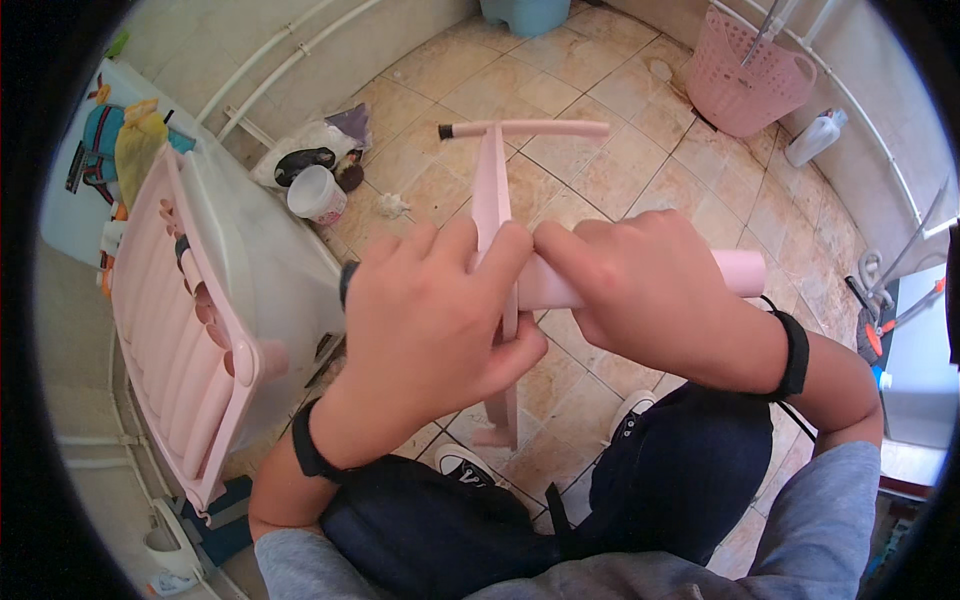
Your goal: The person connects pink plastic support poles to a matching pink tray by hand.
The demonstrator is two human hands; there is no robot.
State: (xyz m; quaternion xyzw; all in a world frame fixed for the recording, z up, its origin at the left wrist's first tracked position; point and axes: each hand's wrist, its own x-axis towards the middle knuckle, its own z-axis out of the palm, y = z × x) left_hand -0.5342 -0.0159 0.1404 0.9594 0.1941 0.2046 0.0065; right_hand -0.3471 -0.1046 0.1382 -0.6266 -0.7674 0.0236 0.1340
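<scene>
Pink tube (pixel 740 272) set end-on to a flat bar (pixel 491 185)

From my distant seat, the join matters most: I would want the tube square to the bar's face, the push running straight along its length, and the thumbs braced close in so the bar cannot twist. The left hand (pixel 420 310) is closed around the middle of the flat bar, thumb underneath and forefinger above. The right hand (pixel 650 285) is wrapped over the pink tube, whose outer end pokes out past the back of that hand. Fingers crowd the join, so I cannot tell how deeply the tube sits, or whether it merely touches.

Both parts are held up in front of the knees (pixel 690 460), the bar pointing away from the body, a dark-tipped cross rod (pixel 550 128) at its far end. Farther out, I see a pink rack (pixel 190 380) of side-by-side tubes on the left and a white cup (pixel 317 193) past it. At far right, a pink basket (pixel 745 85) stands on the tiled floor (pixel 620 100), a white bottle (pixel 817 137) near it.
</scene>
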